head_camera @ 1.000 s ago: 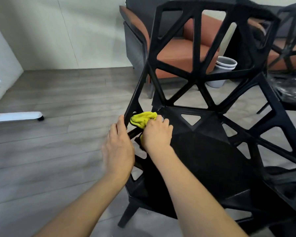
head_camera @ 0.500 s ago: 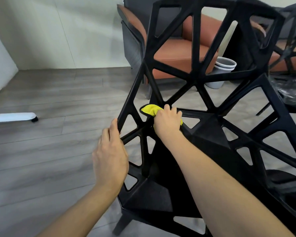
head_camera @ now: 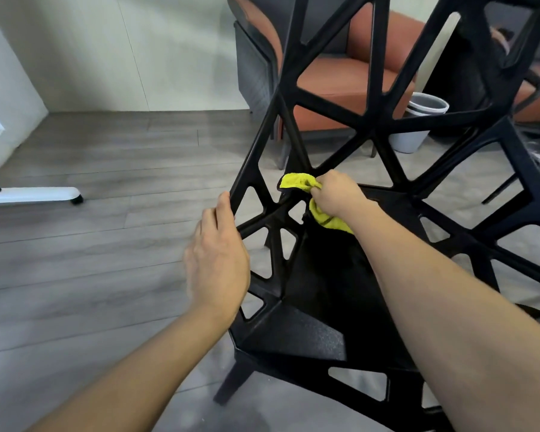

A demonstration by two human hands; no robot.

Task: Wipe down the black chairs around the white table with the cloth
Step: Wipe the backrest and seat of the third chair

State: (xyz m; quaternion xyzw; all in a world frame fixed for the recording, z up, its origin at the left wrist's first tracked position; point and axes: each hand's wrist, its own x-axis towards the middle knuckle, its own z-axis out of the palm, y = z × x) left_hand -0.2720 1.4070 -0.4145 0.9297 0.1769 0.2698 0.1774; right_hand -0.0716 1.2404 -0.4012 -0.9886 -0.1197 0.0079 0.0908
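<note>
While gripping the yellow cloth (head_camera: 296, 183) bunched in the right hand (head_camera: 335, 194), presses it against a strut where the black lattice chair (head_camera: 384, 132) meets backrest and seat. Left hand (head_camera: 217, 260), fingers straight, rests against the chair's left side frame. Behind: orange armchair (head_camera: 340, 76), grey bin (head_camera: 418, 123), wooden floor (head_camera: 106, 244).

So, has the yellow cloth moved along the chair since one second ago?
Yes. The right hand has carried the yellow cloth from the black chair's left edge inward, to the strut junction at the seat's back corner.
</note>
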